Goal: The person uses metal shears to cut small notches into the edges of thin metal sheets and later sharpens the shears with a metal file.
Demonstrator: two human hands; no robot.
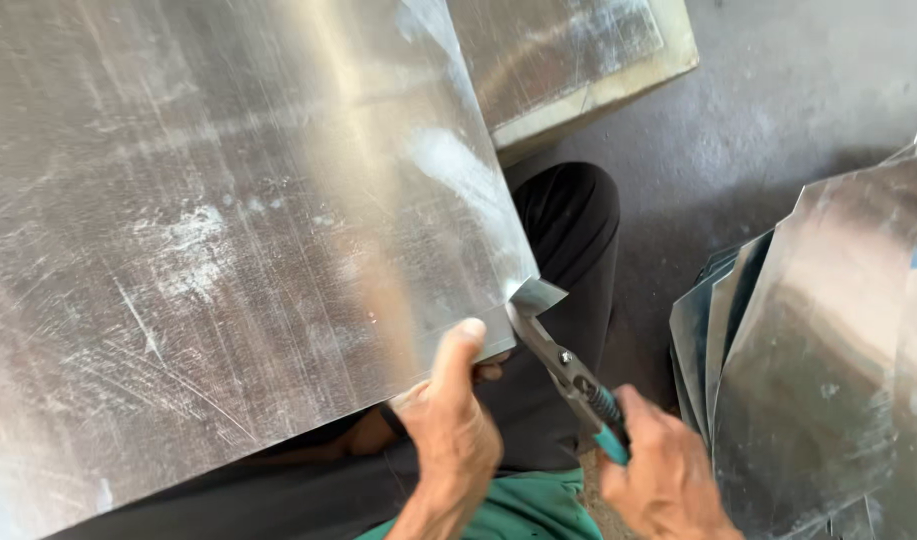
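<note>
Both hands sit lowest in the view, close under the camera, and everything else is best placed from the big metal sheet (229,230) that fills the left and middle of the scene. At that sheet's lower right edge, the left hand (454,425) pinches the metal: the thumb lies flat on the top face and the fingers curl underneath, only their tips peeping out past the edge. Just right of that grip, off the sheet's near corner, the right hand (664,475) is closed round the teal and black handles of a pair of tin snips (569,375). The snips slant up and left from the right hand, and their blades meet the sheet at its corner, where a small metal flap (537,295) curls away from the edge. The two hands are near each other but apart, with the snips between them.

Under the sheet's corner a knee in dark trousers (574,225) shows, with a bit of green cloth (524,510) lower down between the wrists. Beyond the sheet's far right edge lies a second sheet on a pale board (569,55). Well to the right of the big sheet, a stack of cut metal pieces (829,360) leans on the grey concrete floor (779,90).
</note>
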